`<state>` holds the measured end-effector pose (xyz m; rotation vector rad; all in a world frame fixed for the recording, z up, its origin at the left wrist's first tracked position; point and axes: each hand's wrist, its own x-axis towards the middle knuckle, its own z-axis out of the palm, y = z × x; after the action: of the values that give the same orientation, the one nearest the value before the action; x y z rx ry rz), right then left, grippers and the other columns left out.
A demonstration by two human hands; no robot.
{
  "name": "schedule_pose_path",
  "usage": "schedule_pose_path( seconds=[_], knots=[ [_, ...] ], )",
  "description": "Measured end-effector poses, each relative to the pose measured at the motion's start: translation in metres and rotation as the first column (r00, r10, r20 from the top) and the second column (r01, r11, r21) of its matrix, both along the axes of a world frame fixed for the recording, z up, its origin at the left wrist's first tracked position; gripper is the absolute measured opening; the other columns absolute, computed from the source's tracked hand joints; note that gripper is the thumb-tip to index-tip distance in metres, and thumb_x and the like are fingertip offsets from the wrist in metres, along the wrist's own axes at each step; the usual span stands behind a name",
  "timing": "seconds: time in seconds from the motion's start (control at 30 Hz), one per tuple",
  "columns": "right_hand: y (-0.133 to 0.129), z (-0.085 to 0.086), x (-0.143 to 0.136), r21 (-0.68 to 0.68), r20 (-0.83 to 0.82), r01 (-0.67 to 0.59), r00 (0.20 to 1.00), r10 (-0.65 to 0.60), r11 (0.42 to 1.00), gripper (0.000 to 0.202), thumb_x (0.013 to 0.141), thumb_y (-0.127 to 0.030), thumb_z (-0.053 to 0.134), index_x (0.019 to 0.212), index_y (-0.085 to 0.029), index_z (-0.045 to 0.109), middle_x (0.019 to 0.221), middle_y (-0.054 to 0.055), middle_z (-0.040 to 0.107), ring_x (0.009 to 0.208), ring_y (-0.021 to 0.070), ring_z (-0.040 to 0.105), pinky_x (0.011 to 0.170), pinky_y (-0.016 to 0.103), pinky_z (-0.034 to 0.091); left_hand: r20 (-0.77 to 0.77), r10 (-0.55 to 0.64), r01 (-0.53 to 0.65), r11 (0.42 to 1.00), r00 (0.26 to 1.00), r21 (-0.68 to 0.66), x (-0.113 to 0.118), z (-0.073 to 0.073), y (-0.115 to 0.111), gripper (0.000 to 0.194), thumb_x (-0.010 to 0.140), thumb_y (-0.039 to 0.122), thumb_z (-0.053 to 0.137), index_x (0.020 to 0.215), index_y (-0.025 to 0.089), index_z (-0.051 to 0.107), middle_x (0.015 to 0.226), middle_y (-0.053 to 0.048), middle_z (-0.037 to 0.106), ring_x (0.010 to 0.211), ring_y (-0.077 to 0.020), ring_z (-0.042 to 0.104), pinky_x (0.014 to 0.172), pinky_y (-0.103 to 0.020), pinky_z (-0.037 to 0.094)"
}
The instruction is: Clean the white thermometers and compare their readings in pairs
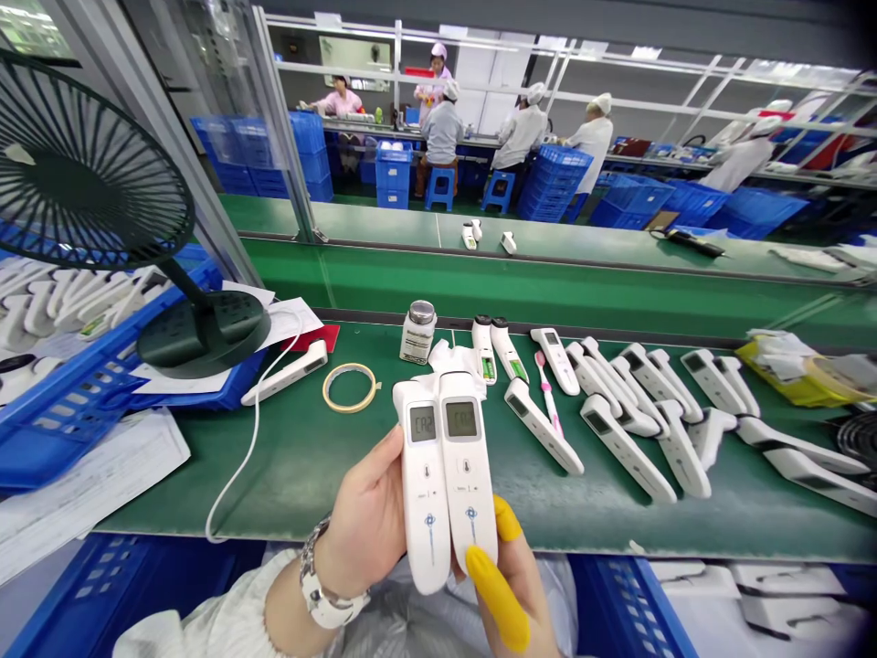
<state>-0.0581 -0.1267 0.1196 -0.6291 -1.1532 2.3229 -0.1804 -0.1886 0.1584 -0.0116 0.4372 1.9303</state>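
Beyond the green tabletop (288, 475), people sit at benches. Above its near edge, the left hand (366, 525) and right hand (513, 585) hold two white thermometers (449, 484) side by side, fingers closed around them.

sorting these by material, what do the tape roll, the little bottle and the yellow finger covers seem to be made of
Tape roll: probably matt paper tape, from its dull tan ring.
Bottle: glass or plastic, can't tell; its cap shines like metal.
Finger covers: likely thin matt rubber, as they hug the fingertips.
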Motion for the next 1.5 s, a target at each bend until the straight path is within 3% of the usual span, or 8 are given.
schedule_pose_path(
  seconds=[0.17, 0.4, 0.57, 0.73, 0.93, 1.2, 1.33, 1.5],
  knots=[
    [0.001, -0.012, 0.004, 0.161, 0.054, 0.013, 0.998, -0.022, 0.987, 0.037, 0.074, -0.04, 0.067, 0.108, -0.029, 0.06, 0.072, 0.001, 0.063, 0.06, 0.0177, 0.057, 0.058, 0.03, 0.048, -0.023, 0.081, -0.082, 0.993, 0.996, -0.081, 0.0, 0.002, 0.001, 0.032, 0.089, 0.033, 0.04, 0.1, 0.016, 0.064, 0.096, -0.008, 0.07, 0.09, -0.0244, 0.064, 0.084, -0.043, 0.048],
    [0.006, -0.022, 0.021, 0.475, 0.149, -0.064, 0.989, -0.009, 0.878, 0.048, 0.079, -0.027, 0.063, 0.125, -0.033, 0.05, 0.125, 0.004, 0.057, 0.12, 0.0253, 0.048, 0.099, 0.041, 0.041, -0.187, 0.203, -0.233, 0.959, 0.961, -0.159, 0.002, 0.0, 0.001, 0.021, 0.086, 0.024, 0.051, 0.105, 0.02, 0.059, 0.097, -0.003, 0.069, 0.088, -0.0169, 0.063, 0.077, -0.03, 0.052],
    [0.009, -0.01, 0.02, 0.584, 0.229, -0.211, 0.969, 0.09, 0.784, 0.063, 0.082, -0.018, 0.058, 0.137, -0.033, 0.032, 0.144, 0.001, 0.036, 0.129, 0.0237, 0.037, 0.104, 0.041, 0.036, -0.336, 0.178, -0.262, 0.939, 0.925, -0.224, 0.002, -0.001, 0.0, 0.036, 0.082, 0.021, 0.058, 0.115, 0.025, 0.048, 0.091, -0.002, 0.068, 0.079, -0.0155, 0.064, 0.07, -0.027, 0.052],
    [0.01, 0.012, 0.009, 0.624, 0.243, -0.271, 0.959, 0.148, 0.733, 0.057, 0.082, -0.017, 0.056, 0.134, -0.034, 0.039, 0.136, 0.001, 0.047, 0.118, 0.0244, 0.05, 0.087, 0.035, 0.051, -0.404, 0.141, -0.256, 0.935, 0.904, -0.245, 0.003, -0.001, -0.001, 0.054, 0.078, 0.02, 0.062, 0.123, 0.033, 0.035, 0.096, -0.002, 0.066, 0.075, -0.0145, 0.064, 0.063, -0.023, 0.05],
    [0.007, -0.008, 0.009, 0.511, 0.162, -0.18, 0.98, 0.112, 0.841, 0.042, 0.082, -0.027, 0.058, 0.123, -0.033, 0.053, 0.113, 0.006, 0.064, 0.093, 0.0232, 0.062, 0.079, 0.036, 0.052, -0.397, 0.107, -0.234, 0.929, 0.912, -0.287, 0.003, -0.002, 0.002, 0.055, 0.073, 0.023, 0.068, 0.12, 0.025, 0.04, 0.104, -0.008, 0.064, 0.07, -0.0173, 0.063, 0.061, -0.029, 0.052],
    [-0.006, -0.022, 0.002, 0.217, 0.099, -0.067, 0.994, 0.047, 0.974, 0.06, 0.07, -0.038, 0.071, 0.125, -0.031, 0.047, 0.105, 0.007, 0.065, 0.082, 0.0227, 0.062, 0.07, 0.036, 0.05, -0.407, 0.11, -0.244, 0.924, 0.907, -0.295, 0.001, -0.004, 0.003, 0.038, 0.075, 0.022, 0.065, 0.109, 0.018, 0.049, 0.094, -0.007, 0.066, 0.071, -0.0149, 0.061, 0.062, -0.026, 0.052],
    [0.0, -0.01, -0.003, 0.13, 0.11, -0.072, 0.992, 0.057, 0.989, 0.055, 0.067, -0.034, 0.073, 0.118, -0.03, 0.053, 0.104, 0.004, 0.065, 0.086, 0.0211, 0.061, 0.078, 0.033, 0.048, -0.401, 0.232, -0.362, 0.887, 0.886, -0.286, 0.004, -0.009, 0.005, 0.037, 0.076, 0.021, 0.066, 0.107, 0.026, 0.047, 0.091, 0.002, 0.064, 0.073, -0.0119, 0.062, 0.067, -0.025, 0.052],
    [0.016, -0.019, 0.001, 0.259, 0.161, -0.093, 0.986, 0.051, 0.961, 0.029, 0.079, -0.037, 0.062, 0.105, -0.026, 0.061, 0.071, -0.001, 0.063, 0.058, 0.0138, 0.052, 0.059, 0.025, 0.046, -0.393, 0.115, -0.242, 0.925, 0.912, -0.293, 0.003, -0.01, 0.005, 0.032, 0.083, 0.024, 0.057, 0.112, 0.025, 0.045, 0.102, -0.005, 0.064, 0.087, -0.0177, 0.063, 0.073, -0.03, 0.052]
  ],
)
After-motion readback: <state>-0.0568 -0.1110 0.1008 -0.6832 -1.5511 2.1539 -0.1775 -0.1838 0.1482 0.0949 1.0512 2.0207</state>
